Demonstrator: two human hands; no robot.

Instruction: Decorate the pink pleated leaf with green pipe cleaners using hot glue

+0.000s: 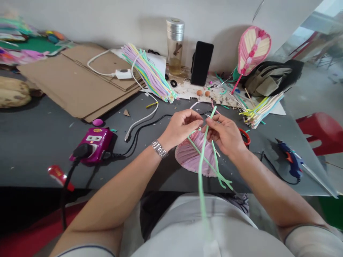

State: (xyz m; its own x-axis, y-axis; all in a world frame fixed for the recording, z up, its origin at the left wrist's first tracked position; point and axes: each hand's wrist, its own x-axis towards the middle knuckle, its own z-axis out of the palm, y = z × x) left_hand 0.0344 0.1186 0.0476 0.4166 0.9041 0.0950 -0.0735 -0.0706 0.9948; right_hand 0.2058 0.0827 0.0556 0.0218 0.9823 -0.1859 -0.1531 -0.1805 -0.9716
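Observation:
Both hands work close together over the near edge of the desk. My right hand (226, 135) is closed in a pinch on a long light-green pipe cleaner (201, 167), whose tail hangs down towards my body. My left hand (183, 126), with a watch at the wrist, is also pinched, and a small light-green pipe cleaner end shows at its thumb; the fingertips partly hide it. Below the hands lies a pink, ribbed, fan-shaped piece (191, 160), its upper part covered by the fingers. More green pipe cleaner strands (216, 164) cross over it.
Pipe cleaner bundles (152, 75) lie behind, near cardboard sheets (66, 85), a bottle (175, 46) and a phone (202, 64). At right are red-handled scissors (245, 136), a glue gun (291, 160) and a finished pink fan (253, 50). A purple power socket (93, 144) sits left.

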